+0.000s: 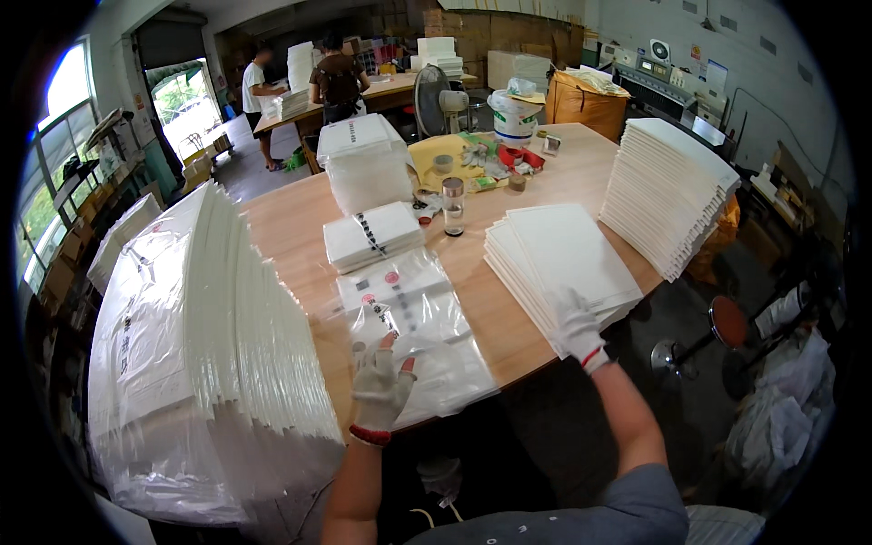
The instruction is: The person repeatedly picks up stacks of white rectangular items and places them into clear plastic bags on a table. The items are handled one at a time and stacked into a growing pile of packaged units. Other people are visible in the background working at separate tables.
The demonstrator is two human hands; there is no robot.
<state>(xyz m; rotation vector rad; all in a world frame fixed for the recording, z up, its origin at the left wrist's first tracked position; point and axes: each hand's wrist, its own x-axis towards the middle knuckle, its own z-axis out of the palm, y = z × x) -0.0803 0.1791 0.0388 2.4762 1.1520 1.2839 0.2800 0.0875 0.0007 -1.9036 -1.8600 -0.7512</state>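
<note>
My left hand, in a white glove with bare fingertips, lies on a flat clear plastic bag. Its fingers are apart, and the bag carries dark and red print. To the right, my gloved right hand rests at the near edge of a stack of white flat pads or booklets. The fingers there look stretched out, slightly blurred, over the top piece, which sits askew. Beyond the bag is a low pile of printed plastic bags.
Tall plastic-wrapped white stacks crowd the left, and another leaning white stack stands right. Further back are a wrapped pile, a glass bottle, a white bucket, and a fan. Two people work at a far table. A stool stands right.
</note>
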